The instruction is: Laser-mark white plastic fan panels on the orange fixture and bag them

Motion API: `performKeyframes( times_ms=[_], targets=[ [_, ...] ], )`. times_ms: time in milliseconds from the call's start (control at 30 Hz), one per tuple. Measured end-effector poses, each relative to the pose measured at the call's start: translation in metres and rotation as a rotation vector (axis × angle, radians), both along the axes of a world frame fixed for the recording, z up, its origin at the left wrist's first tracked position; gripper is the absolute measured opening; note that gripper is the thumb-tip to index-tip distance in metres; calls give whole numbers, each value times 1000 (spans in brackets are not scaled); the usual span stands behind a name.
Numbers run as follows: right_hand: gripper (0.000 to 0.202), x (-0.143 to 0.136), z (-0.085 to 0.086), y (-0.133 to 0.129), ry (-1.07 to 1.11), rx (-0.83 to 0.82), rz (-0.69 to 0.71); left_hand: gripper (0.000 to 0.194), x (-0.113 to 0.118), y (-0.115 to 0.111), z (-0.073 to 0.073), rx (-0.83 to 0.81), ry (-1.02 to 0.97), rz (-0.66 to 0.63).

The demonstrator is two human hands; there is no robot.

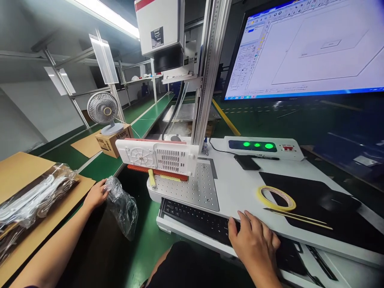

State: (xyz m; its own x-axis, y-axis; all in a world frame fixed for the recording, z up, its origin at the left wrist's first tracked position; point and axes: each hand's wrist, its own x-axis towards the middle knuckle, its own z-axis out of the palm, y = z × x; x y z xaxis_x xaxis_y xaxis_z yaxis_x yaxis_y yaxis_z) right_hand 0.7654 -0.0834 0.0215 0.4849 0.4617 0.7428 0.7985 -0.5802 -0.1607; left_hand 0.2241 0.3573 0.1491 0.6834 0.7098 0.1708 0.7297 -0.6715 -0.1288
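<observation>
My left hand [96, 193] is closed on the top of a clear plastic bag [123, 212], which hangs beside the bench at the left. My right hand [253, 240] lies over the right part of a black keyboard [195, 218], thumb and fingers apart, holding nothing. The keyboard sits on a pull-out tray under the white bench top. Ahead, a white plastic housing [171, 157] with a round spoked pattern and slotted vents stands on edge on an orange-red support [144, 173]. A perforated metal plate [192, 192] lies beneath it. My right fingertips hide some keys.
A white machine head [160, 28] hangs above the housing on a metal column [207, 76]. On the bench are a yellow tape roll [260, 196], thin sticks [309, 219] and a mouse pad [300, 188]. A monitor [306, 52] stands right; cardboard [24, 168] with bagged parts lies left.
</observation>
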Motion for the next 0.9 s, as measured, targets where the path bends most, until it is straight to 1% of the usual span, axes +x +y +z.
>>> performKeyframes(
  times_ms=[267, 433, 600, 900],
  targets=[
    [30, 1, -6, 1, 10, 16, 7, 45, 1, 0, -2, -6, -26, -2],
    [29, 0, -2, 0, -37, 6, -3, 42, 2, -3, -1, -13, -42, 19],
    [28, 0, 3, 1, -85, 5, -9, 46, 2, -4, -1, -14, 20, 24],
    [26, 0, 1, 1, -24, 22, -2, 42, 1, 0, -5, -3, 12, 20]
  ],
)
